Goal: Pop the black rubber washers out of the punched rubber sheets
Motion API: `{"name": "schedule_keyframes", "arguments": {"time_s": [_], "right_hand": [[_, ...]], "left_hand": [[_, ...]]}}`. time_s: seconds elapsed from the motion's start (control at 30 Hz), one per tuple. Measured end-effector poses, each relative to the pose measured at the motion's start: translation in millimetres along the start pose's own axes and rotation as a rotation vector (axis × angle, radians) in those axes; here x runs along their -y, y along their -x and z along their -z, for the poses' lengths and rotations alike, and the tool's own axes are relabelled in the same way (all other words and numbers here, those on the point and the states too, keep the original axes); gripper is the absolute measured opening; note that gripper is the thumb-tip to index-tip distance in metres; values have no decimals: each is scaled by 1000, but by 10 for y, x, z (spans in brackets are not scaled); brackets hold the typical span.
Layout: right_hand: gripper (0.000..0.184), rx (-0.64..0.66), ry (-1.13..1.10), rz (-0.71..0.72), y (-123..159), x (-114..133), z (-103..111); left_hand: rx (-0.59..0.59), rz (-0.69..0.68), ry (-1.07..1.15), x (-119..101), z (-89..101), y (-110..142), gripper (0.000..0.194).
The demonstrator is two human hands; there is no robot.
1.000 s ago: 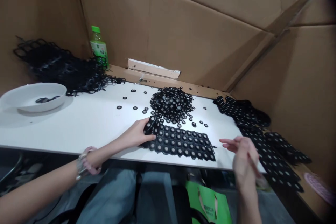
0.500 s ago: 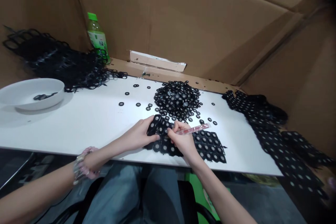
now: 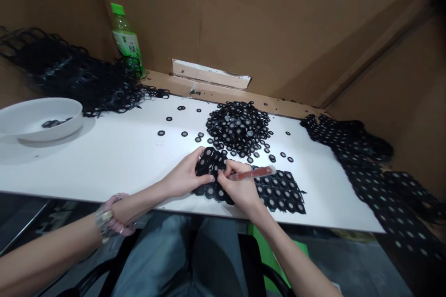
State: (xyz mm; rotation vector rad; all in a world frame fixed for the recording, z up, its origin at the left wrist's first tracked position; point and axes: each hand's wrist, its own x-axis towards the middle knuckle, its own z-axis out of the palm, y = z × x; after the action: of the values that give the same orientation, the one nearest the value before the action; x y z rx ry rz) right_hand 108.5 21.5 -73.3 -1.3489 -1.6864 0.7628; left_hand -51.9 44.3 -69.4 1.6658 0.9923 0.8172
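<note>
A black sheet of joined rings with pale centres (image 3: 278, 192) lies near the front edge of the white table (image 3: 114, 158). My left hand (image 3: 184, 176) is closed on the sheet's left end and lifts it a little. My right hand (image 3: 240, 188) rests on the sheet beside it, closed round a thin red pen-like tool (image 3: 252, 173) whose tip points at the lifted end. A heap of loose black rings (image 3: 239, 127) lies just beyond both hands.
A white bowl (image 3: 38, 118) with a few rings stands at the left. A tangle of black empty webbing (image 3: 69, 76) and a green bottle (image 3: 126, 41) sit at the back left. More ring sheets (image 3: 362, 158) drape off the right end. Cardboard walls surround the table.
My right hand came in from the right edge with the red tool and settled on the sheet next to my left hand. The view shifted slightly left and down.
</note>
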Motion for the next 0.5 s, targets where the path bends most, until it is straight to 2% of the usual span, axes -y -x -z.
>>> {"name": "schedule_keyframes", "arguments": {"time_s": [0.07, 0.13, 0.27, 0.33, 0.4, 0.5], "right_hand": [[31, -17, 45, 48, 6, 15, -10], [31, -10, -37, -2, 6, 17, 11], [30, -47, -490, -243, -26, -37, 161], [32, -111, -625, -273, -43, -78, 244], [34, -136, -641, -255, -46, -108, 295], [33, -65, -528, -202, -27, -113, 299]], "left_hand": [[13, 2, 107, -8, -11, -10, 41], [28, 9, 147, -24, -14, -16, 40], [32, 52, 29, -81, -6, -17, 42], [54, 94, -74, -128, -4, -20, 42], [96, 134, -140, -182, -9, -33, 39], [120, 153, -163, -237, -32, -70, 36]]}}
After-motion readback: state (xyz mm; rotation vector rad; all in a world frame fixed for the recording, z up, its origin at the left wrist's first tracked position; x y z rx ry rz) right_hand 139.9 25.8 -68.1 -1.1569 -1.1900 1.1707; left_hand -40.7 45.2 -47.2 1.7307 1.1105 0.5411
